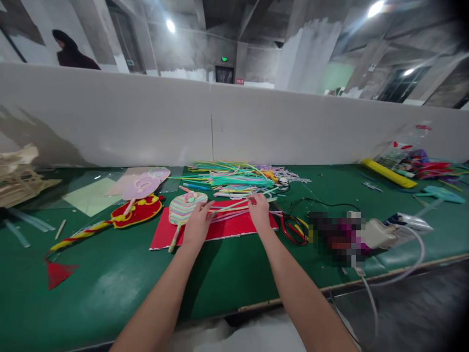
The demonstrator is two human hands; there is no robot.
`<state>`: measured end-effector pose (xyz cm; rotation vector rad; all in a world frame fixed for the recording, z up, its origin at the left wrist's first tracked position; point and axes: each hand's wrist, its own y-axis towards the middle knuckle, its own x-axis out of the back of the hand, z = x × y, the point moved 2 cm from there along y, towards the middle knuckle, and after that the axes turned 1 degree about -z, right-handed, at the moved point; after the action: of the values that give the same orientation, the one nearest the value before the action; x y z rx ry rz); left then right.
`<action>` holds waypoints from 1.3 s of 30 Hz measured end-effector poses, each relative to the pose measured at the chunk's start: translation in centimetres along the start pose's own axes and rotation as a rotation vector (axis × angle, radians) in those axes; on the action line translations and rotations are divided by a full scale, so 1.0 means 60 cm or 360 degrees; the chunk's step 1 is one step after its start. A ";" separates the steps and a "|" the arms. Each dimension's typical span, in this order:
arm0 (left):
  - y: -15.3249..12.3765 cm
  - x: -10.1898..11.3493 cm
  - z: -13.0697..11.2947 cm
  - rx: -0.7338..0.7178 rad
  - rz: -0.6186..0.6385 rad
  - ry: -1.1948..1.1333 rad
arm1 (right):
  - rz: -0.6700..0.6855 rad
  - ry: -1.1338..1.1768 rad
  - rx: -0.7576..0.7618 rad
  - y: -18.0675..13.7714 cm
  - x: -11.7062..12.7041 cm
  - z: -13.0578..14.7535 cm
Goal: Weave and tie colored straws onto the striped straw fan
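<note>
My left hand (197, 227) is closed at the left ends of several thin pastel strips (231, 209), beside a striped pastel fan (185, 209). The fan has a wrapped handle and small decorations near its top. My right hand (260, 211) pinches the strips farther right, so they stretch between both hands. Beneath them lies a red board (161, 235) with pale, rough edges. Some of the strips are hidden by my fingers. Behind the hands is a loose heap of coloured strips (238, 178), mostly green, yellow and lilac.
On the left lie a red fan with yellow trim (137, 213), a lilac fan (146, 183) and a pale green sheet (93, 196). Scissors (295, 230), cables and a glue gun (441, 194) are on the right. A white partition (146, 117) borders the table; a person stands beyond.
</note>
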<state>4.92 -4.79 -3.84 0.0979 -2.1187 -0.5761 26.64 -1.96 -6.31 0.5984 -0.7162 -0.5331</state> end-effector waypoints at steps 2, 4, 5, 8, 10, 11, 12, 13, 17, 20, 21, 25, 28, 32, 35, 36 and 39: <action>0.001 -0.002 0.000 -0.0037 0.0103 -0.0043 | -0.0028 0.0020 0.0015 0.001 0.003 0.003; 0.003 -0.006 0.002 -0.0065 0.0200 -0.0077 | -0.0053 0.0033 0.0009 0.002 0.006 0.004; 0.003 -0.007 0.003 -0.0070 0.0225 -0.0092 | -0.0064 0.0038 0.0005 0.002 0.008 0.005; 0.006 -0.009 0.009 -0.0066 0.0212 -0.0138 | -0.0085 0.0053 0.0008 0.003 0.012 0.005; 0.006 -0.010 0.011 -0.0075 0.0217 -0.0188 | -0.0091 0.0058 0.0024 0.003 0.013 0.005; 0.007 -0.011 0.011 -0.0085 0.0239 -0.0217 | -0.0091 0.0059 0.0032 0.003 0.012 0.005; 0.006 -0.012 0.010 -0.0096 0.0273 -0.0249 | -0.0090 0.0057 0.0038 0.003 0.012 0.004; 0.006 -0.014 0.010 -0.0106 0.0313 -0.0285 | -0.0090 0.0053 0.0038 0.003 0.011 0.003; 0.003 -0.024 0.006 -0.0095 0.0431 -0.0452 | -0.0110 0.0043 0.0004 0.003 0.011 -0.002; 0.001 -0.028 0.007 -0.0091 0.0440 -0.0463 | -0.0123 0.0055 -0.0008 0.004 0.014 -0.003; 0.000 -0.027 0.008 -0.0097 0.0434 -0.0445 | -0.0126 0.0058 -0.0010 0.005 0.016 -0.002; 0.001 -0.024 0.008 -0.0148 0.0381 -0.0419 | -0.0122 0.0110 0.0012 0.008 0.023 0.007; 0.005 -0.022 0.011 -0.0135 0.0265 -0.0440 | -0.0095 0.0177 0.0083 0.010 0.028 0.018; 0.004 -0.031 0.018 -0.0021 0.0325 -0.0624 | -0.0137 0.0170 0.0153 0.012 0.036 0.027; -0.002 -0.039 0.016 0.0100 0.0561 -0.0896 | -0.0181 0.0173 0.0175 0.013 0.041 0.026; -0.004 -0.039 0.013 0.0142 0.0662 -0.1001 | -0.0187 0.0171 0.0180 0.013 0.042 0.025; -0.010 -0.031 -0.004 0.0201 0.0943 -0.1266 | -0.0186 0.0142 0.0180 0.013 0.044 0.025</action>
<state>6.11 -4.90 -5.44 -0.7838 -2.7586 -0.1127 27.41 -3.58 -3.71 0.7685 -0.6324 -0.5726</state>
